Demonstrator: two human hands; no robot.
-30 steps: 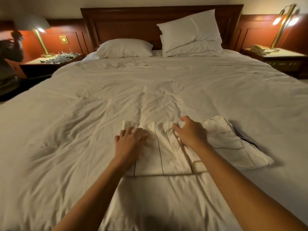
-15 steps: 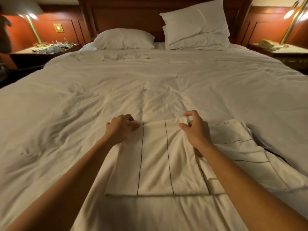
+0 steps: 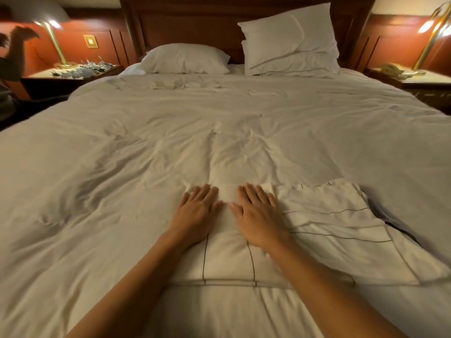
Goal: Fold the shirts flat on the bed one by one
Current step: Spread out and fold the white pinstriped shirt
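Left hand (image 3: 197, 211) and right hand (image 3: 256, 215) press folded shirt (image 3: 227, 261), stripes running toward headboard (image 3: 195, 28).

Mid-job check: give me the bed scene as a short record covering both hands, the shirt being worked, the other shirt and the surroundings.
left hand: flat, fingers straight, pressing the far end of the folded shirt
right hand: flat on the same shirt, apart from the left hand
folded shirt: white with thin dark lines, a neat rectangle
second shirt: lies against the folded one's right side, wrinkled, loosely laid
bed: white, creased cover
pillows: at the headboard
lamps: lit, one on each side
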